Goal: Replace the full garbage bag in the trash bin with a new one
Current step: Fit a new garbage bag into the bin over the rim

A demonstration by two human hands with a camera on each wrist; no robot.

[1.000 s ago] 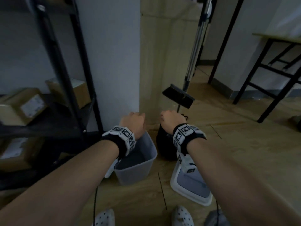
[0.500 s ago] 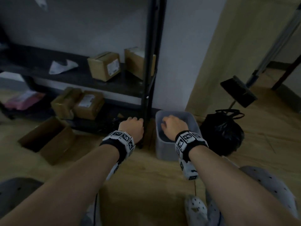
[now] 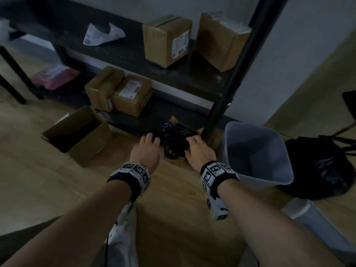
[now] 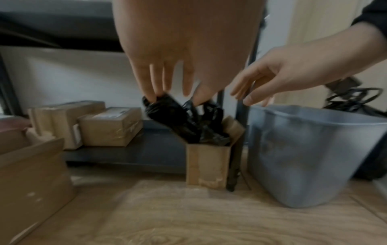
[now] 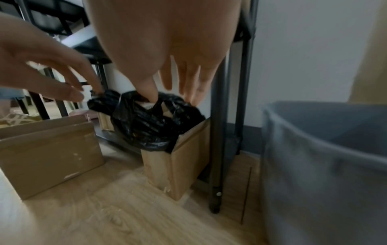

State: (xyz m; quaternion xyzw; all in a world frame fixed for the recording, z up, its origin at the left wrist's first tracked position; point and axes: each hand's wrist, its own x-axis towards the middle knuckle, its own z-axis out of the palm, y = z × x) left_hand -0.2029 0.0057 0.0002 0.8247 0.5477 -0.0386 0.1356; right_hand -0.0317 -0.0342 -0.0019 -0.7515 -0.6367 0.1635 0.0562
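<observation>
The full bag (image 3: 323, 170) is out, lying beyond the unlined trash bin (image 3: 265, 180) to the right of my right grip (image 3: 199, 151). Neither it nor my left grip (image 3: 146, 151) holds anything; straight fingers just touch the new bags (image 3: 175, 143) in the small box (image 4: 207, 162) below. Lining the bin remains.

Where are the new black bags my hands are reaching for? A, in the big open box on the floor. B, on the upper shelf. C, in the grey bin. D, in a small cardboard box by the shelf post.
D: the bags stick out of the small box standing on the floor beside the post; the bin shows none inside.
</observation>
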